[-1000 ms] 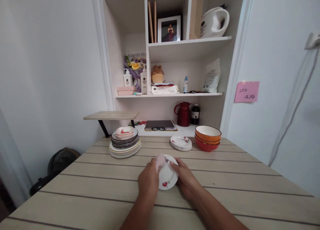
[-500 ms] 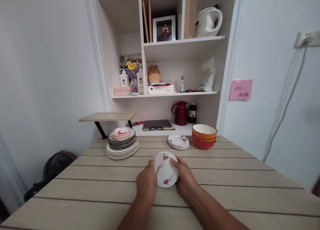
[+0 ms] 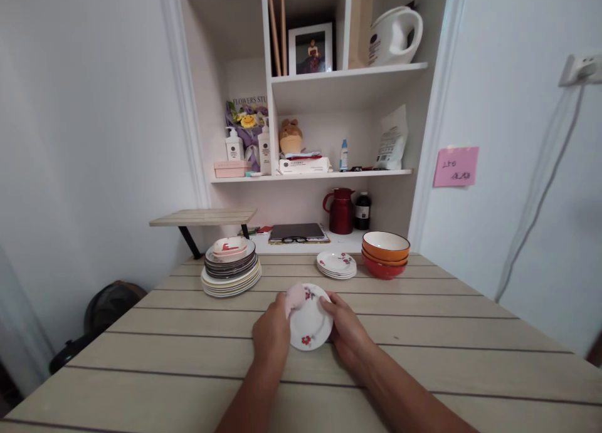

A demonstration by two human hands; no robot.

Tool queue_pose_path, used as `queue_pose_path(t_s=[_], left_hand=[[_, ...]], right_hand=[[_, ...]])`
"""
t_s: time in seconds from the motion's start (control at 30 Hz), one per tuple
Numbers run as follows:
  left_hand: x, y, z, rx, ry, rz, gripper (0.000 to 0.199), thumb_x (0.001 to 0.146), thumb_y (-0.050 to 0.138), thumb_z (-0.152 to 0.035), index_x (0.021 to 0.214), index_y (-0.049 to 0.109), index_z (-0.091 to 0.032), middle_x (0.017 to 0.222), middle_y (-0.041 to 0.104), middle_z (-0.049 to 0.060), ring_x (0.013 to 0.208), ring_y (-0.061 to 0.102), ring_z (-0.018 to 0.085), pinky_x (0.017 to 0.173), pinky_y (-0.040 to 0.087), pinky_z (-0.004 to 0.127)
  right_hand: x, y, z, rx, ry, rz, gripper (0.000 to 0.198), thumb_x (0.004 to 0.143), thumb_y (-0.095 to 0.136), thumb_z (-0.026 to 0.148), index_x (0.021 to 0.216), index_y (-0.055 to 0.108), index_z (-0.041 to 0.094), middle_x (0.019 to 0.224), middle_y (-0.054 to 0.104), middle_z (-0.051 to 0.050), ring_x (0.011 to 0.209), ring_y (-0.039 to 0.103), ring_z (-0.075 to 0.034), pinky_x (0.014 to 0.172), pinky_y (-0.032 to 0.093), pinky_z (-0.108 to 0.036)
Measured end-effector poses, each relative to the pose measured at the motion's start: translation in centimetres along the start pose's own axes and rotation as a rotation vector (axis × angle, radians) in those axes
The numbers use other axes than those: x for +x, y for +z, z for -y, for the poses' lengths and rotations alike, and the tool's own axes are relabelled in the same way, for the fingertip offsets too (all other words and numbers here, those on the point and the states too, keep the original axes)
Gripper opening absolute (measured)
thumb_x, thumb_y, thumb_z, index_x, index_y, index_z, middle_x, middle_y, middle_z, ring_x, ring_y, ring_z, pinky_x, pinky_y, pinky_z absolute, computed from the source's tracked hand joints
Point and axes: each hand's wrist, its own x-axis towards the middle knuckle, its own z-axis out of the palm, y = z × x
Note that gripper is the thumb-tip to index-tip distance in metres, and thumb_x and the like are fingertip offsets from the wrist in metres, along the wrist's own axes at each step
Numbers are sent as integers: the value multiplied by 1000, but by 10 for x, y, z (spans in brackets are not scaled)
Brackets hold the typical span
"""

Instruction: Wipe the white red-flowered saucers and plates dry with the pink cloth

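A small white plate [image 3: 311, 320] with red flowers is held up over the table, its face towards me. My right hand [image 3: 348, 329] grips its right edge, thumb on the face and the fingers behind, mostly hidden. At the upper left rim, my left hand [image 3: 273, 329] is closed on a pale pink cloth [image 3: 295, 297], which lies against the plate. Beyond my hands, a short stack of matching flowered plates [image 3: 336, 265] sits on the table.
Stacked plates [image 3: 231, 286] with a small pink-rimmed dish [image 3: 229, 246] on top stand at the left, near a raised wooden stand [image 3: 204, 217]. Orange and red bowls [image 3: 385, 255] are nested at the right. Behind are a red jug [image 3: 340, 212], a laptop [image 3: 297, 232] and shelves.
The plate and both hands have shifted slightly left in view. The cloth has moved a little left and up along the rim, and the left hand's grip has turned slightly.
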Motion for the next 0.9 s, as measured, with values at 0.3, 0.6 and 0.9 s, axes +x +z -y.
queue_pose_path(t_s=[0.3, 0.6, 0.9], left_hand=[[-13, 5, -15, 23, 191, 54, 36, 93, 42, -21, 128, 50, -29, 114, 66, 4, 101, 64, 20, 80, 43, 27], [-22, 16, -21, -191, 444, -197, 82, 81, 58, -15, 151, 19, -32, 154, 27, 8, 141, 29, 25, 114, 29, 37], [-23, 10, -29, -112, 496, -50, 56, 86, 59, -18, 139, 44, -30, 137, 50, 6, 125, 49, 24, 104, 43, 34]], right_hand=[[10, -2, 0, 119, -42, -57, 27, 65, 71, 26, 91, 65, 21, 78, 75, -3, 65, 65, -20, 58, 48, -30], [10, -3, 0, 155, -39, -31, 28, 60, 73, 22, 87, 65, 22, 71, 73, 1, 62, 64, -18, 57, 47, -28], [10, -4, 3, 207, -14, -47, 15, 68, 71, 23, 79, 61, 21, 68, 72, -1, 64, 65, -18, 63, 50, -29]])
